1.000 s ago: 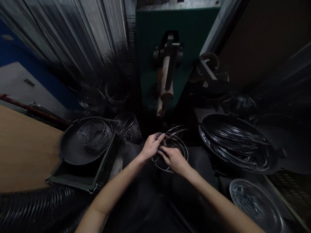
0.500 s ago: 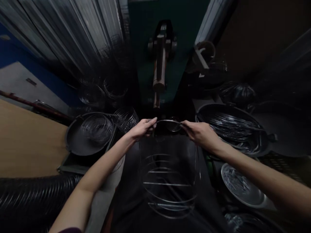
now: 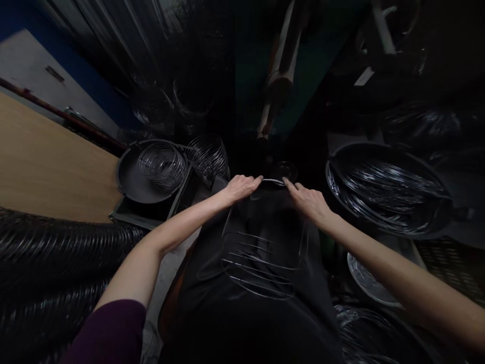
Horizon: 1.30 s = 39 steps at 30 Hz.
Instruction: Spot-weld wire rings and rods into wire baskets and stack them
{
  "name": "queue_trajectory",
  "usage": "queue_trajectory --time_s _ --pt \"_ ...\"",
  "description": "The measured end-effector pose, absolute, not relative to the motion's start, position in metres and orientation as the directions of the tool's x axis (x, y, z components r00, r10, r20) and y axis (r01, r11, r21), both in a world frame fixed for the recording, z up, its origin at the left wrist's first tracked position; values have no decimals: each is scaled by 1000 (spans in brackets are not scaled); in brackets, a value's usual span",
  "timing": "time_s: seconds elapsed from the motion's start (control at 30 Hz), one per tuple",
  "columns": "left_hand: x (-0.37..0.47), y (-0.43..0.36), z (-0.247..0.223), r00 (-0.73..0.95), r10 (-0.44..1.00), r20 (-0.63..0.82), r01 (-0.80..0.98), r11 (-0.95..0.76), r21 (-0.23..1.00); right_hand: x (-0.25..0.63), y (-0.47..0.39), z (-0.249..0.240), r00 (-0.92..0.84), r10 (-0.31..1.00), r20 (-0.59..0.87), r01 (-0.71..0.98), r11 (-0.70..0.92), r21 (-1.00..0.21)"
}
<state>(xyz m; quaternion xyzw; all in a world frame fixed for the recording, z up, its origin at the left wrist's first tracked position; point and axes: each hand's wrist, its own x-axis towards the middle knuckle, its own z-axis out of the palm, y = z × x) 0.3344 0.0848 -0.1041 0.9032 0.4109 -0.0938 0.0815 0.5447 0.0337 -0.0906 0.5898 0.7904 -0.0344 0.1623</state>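
Note:
Both hands hold a thin metal wire frame (image 3: 273, 180) by its curved top wire, in front of a machine. My left hand (image 3: 242, 188) is closed on the left end of that wire, thumb and fingers pinched. Gripping the right end is my right hand (image 3: 308, 203), its fingers also pressed together. Below the hands, the frame's side wires and several curved and straight crosswires hang over the dark cloth (image 3: 250, 323) on my lap. The lower wires are faint against it.
Ahead, a machine's thick round arm (image 3: 284, 71) points down toward the hands. To the left are a black pan (image 3: 129, 177) with a wire coil (image 3: 161, 164) and stacked wire rings (image 3: 208, 157). On the right, a basin (image 3: 333, 189) holds wire pieces, above a smaller bowl (image 3: 386, 296).
The view has tilted down and shifted left, so the machine sits higher and farther right. My hands have come closer together on the wire, and the frame hangs more tilted.

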Motion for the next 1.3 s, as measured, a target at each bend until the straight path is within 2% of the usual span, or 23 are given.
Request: queue_trajectory --time_s 0.1,0.27,0.4,0.47,0.63,0.9,1.17,1.3 --pt "335 88 -100 645 722 -253 758 -646 91 547 39 -95 -280 922 -268 943 317 103" --pt "333 90 -111 630 760 -159 769 -580 271 549 39 -110 -278 942 -189 959 282 -7" --pt "327 94 -117 630 770 -101 730 -543 415 544 44 -108 -279 934 -222 957 288 9" --pt "323 103 -111 620 781 -77 723 -531 442 541 55 -97 -298 928 -226 950 312 31" --pt "311 138 -75 592 806 16 726 -542 423 531 96 -58 -327 937 -126 939 337 68" --pt "304 170 -48 567 823 41 779 -552 298 519 135 -32 -335 932 -140 937 345 57" --pt "302 190 -45 570 820 57 750 -547 372 522 151 -24 -327 939 -103 943 332 35" --pt "302 195 -48 569 820 60 755 -551 356 522 155 -23 -321 941 -105 945 326 38"
